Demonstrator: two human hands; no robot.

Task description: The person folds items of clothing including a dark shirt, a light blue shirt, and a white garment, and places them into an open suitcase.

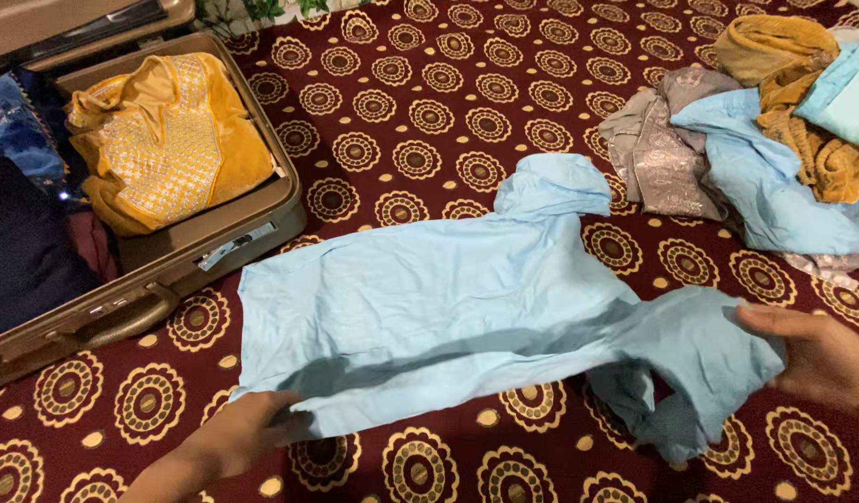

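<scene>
Hands well apart, left hand (248, 424) gripping pale blue garment (429, 298) near edge, right hand (816, 354) clasping its other end

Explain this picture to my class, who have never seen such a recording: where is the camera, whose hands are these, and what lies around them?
There is one picture, taken by a camera worn on a person's head and looking down, so both hands belong to the wearer. The left hand grips the near edge of a light blue garment, and the right hand holds its other end, lifted slightly. The garment is spread over a maroon carpet with round gold patterns. At the left stands an open brown suitcase containing a folded yellow embroidered garment and dark blue cloth. At the upper right lies a pile of clothes in grey, light blue and mustard.
</scene>
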